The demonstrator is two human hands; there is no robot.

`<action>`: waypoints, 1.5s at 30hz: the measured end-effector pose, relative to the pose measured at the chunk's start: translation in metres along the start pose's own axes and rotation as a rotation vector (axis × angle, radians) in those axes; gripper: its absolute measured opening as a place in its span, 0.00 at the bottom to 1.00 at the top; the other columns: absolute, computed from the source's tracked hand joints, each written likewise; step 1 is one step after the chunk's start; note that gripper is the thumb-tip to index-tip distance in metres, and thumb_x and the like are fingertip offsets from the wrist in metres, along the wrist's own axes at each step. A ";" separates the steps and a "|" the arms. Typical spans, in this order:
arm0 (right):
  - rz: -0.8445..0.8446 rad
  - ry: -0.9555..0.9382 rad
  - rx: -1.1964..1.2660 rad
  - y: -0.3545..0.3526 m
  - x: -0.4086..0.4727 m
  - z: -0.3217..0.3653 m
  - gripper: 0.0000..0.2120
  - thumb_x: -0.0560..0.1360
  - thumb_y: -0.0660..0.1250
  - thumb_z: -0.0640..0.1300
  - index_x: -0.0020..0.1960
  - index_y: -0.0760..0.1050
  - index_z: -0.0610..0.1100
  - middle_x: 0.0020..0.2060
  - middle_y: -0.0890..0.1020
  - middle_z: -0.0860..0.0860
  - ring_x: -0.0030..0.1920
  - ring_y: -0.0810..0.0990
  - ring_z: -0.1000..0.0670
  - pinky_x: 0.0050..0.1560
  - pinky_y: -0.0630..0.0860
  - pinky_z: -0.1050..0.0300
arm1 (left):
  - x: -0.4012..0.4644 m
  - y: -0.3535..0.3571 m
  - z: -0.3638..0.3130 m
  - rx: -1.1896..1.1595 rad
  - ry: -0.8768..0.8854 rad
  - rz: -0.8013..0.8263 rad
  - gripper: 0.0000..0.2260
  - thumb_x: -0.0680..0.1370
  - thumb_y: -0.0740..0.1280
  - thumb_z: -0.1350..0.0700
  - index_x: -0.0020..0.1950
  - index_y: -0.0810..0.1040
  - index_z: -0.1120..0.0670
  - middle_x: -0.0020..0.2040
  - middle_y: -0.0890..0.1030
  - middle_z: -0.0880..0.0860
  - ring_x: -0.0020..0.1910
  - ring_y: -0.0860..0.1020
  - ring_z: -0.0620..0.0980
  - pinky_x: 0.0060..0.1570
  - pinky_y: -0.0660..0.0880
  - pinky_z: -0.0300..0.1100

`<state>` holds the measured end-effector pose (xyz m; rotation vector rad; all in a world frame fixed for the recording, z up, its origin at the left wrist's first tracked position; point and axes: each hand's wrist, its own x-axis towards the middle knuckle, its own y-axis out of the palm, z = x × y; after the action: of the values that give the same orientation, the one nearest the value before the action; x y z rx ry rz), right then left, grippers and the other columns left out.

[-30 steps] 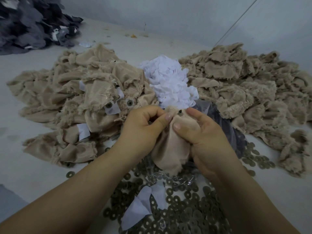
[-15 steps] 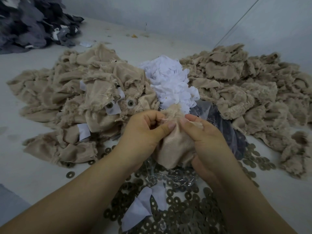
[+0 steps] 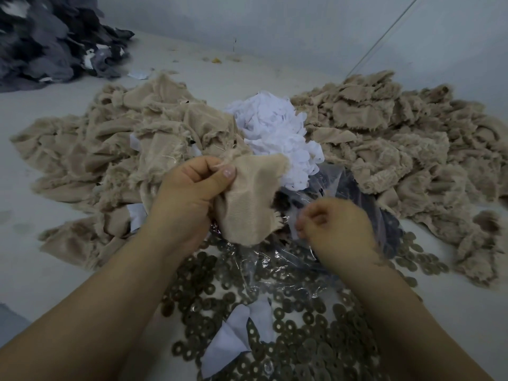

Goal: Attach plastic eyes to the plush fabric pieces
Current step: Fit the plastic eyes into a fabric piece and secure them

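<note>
Since a moment ago my right hand point(image 3: 334, 225) has let go of the fabric piece point(image 3: 251, 199) and dropped to the near right, over the clear bag point(image 3: 354, 193) of dark parts; it is blurred, fingers curled, and I cannot tell whether it pinches anything. My left hand point(image 3: 192, 188) grips the piece alone now, thumb pressed on its top edge, the beige backing turned toward me and hanging above the washers point(image 3: 302, 339) spread across the near table point(image 3: 41, 270). No eye shows on this piece from my side, so whether it is fitted I cannot say. I judge the job to be somewhere in its middle: a beige pile point(image 3: 115, 149) lies on the left, another beige pile point(image 3: 406, 138) lies on the right, with white scraps point(image 3: 277, 133) heaped between them. Which pile is finished I cannot tell from here. A dark grey heap point(image 3: 46, 37) sits untouched in the far left corner. Plenty of washers and bagged parts remain, so much seems left to do. My next reach is probably for an eye or a washer.
</note>
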<state>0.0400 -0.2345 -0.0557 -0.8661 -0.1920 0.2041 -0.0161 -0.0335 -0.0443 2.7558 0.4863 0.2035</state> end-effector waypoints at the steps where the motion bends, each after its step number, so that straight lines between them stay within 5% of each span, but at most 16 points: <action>1: 0.068 -0.054 -0.183 0.002 -0.001 0.000 0.09 0.77 0.68 0.43 0.39 0.82 0.51 0.34 0.85 0.55 0.34 0.81 0.56 0.35 0.75 0.66 | 0.001 -0.003 -0.002 -0.001 0.003 0.003 0.04 0.69 0.70 0.56 0.33 0.80 0.51 0.33 0.79 0.50 0.33 0.76 0.46 0.37 0.75 0.39; 5: 0.282 -0.231 -0.433 0.012 -0.004 -0.001 0.12 0.75 0.68 0.40 0.54 0.84 0.52 0.47 0.83 0.51 0.49 0.81 0.49 0.48 0.77 0.60 | -0.003 -0.007 0.000 0.038 0.004 0.033 0.03 0.68 0.70 0.56 0.38 0.79 0.55 0.33 0.79 0.51 0.34 0.76 0.47 0.37 0.74 0.39; 8: 0.281 -0.344 -0.379 0.017 -0.007 -0.004 0.17 0.74 0.69 0.42 0.62 0.79 0.53 0.50 0.79 0.51 0.51 0.79 0.47 0.47 0.73 0.58 | -0.007 -0.007 0.005 0.062 -0.005 0.056 0.04 0.69 0.70 0.56 0.38 0.79 0.56 0.32 0.80 0.51 0.32 0.76 0.45 0.33 0.75 0.36; 19: 0.105 -0.273 -0.364 0.024 -0.006 -0.002 0.09 0.77 0.67 0.45 0.54 0.82 0.46 0.49 0.82 0.47 0.47 0.79 0.47 0.42 0.65 0.59 | -0.014 -0.005 0.007 0.140 -0.029 0.106 0.02 0.66 0.72 0.53 0.34 0.82 0.50 0.32 0.80 0.51 0.31 0.75 0.47 0.30 0.73 0.36; 22: -0.040 -0.272 -0.213 0.025 -0.004 -0.002 0.06 0.73 0.69 0.37 0.49 0.82 0.41 0.44 0.80 0.46 0.41 0.77 0.47 0.36 0.64 0.64 | -0.013 -0.003 0.010 0.130 -0.044 0.140 0.02 0.66 0.73 0.54 0.34 0.82 0.51 0.32 0.80 0.50 0.32 0.77 0.45 0.32 0.75 0.34; 25: -0.029 -0.190 0.250 0.019 -0.006 0.002 0.16 0.69 0.73 0.31 0.43 0.82 0.52 0.37 0.85 0.56 0.40 0.84 0.54 0.38 0.74 0.74 | -0.012 0.004 0.014 0.102 -0.063 0.165 0.02 0.66 0.73 0.55 0.33 0.82 0.50 0.32 0.80 0.50 0.31 0.77 0.43 0.32 0.74 0.33; 29: 0.246 0.008 0.976 0.013 -0.007 0.004 0.11 0.67 0.76 0.35 0.45 0.87 0.48 0.45 0.88 0.46 0.49 0.87 0.44 0.46 0.84 0.55 | -0.009 0.012 0.020 0.080 -0.055 0.199 0.01 0.66 0.73 0.56 0.34 0.82 0.51 0.33 0.80 0.50 0.34 0.77 0.44 0.37 0.76 0.34; 31: 0.308 0.090 1.149 0.015 -0.007 0.004 0.11 0.67 0.73 0.37 0.49 0.87 0.44 0.49 0.87 0.41 0.52 0.86 0.41 0.49 0.84 0.53 | -0.009 0.015 0.020 0.069 -0.063 0.215 0.01 0.66 0.73 0.57 0.35 0.82 0.52 0.33 0.80 0.50 0.34 0.77 0.44 0.37 0.76 0.34; 36: 0.171 0.100 1.007 0.025 -0.009 0.005 0.12 0.77 0.65 0.28 0.48 0.84 0.41 0.47 0.82 0.29 0.48 0.79 0.24 0.51 0.77 0.28 | -0.006 0.021 0.019 0.148 -0.045 0.229 0.05 0.68 0.73 0.58 0.33 0.82 0.49 0.32 0.79 0.47 0.33 0.76 0.42 0.36 0.75 0.33; 41: 0.162 0.034 1.019 0.021 -0.012 0.009 0.13 0.75 0.68 0.32 0.48 0.86 0.48 0.43 0.86 0.38 0.39 0.82 0.38 0.38 0.82 0.47 | -0.005 0.022 0.020 0.208 -0.012 0.232 0.10 0.72 0.73 0.62 0.34 0.82 0.48 0.32 0.78 0.48 0.35 0.75 0.45 0.38 0.75 0.36; 43: 0.207 0.049 1.047 0.019 -0.012 0.009 0.13 0.74 0.68 0.32 0.49 0.85 0.46 0.46 0.85 0.36 0.45 0.82 0.30 0.45 0.83 0.38 | -0.004 0.022 0.019 0.221 -0.007 0.229 0.09 0.71 0.73 0.61 0.34 0.82 0.48 0.33 0.78 0.49 0.36 0.75 0.47 0.38 0.74 0.37; 45: 0.196 0.074 1.059 0.019 -0.011 0.006 0.16 0.76 0.66 0.30 0.48 0.86 0.48 0.46 0.86 0.39 0.48 0.84 0.33 0.51 0.83 0.40 | -0.004 0.023 0.019 0.222 -0.006 0.234 0.06 0.70 0.74 0.58 0.35 0.82 0.48 0.33 0.79 0.49 0.36 0.75 0.47 0.37 0.74 0.37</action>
<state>0.0255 -0.2207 -0.0675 0.1656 0.0827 0.4044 -0.0089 -0.0609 -0.0540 3.0280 0.1933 0.2081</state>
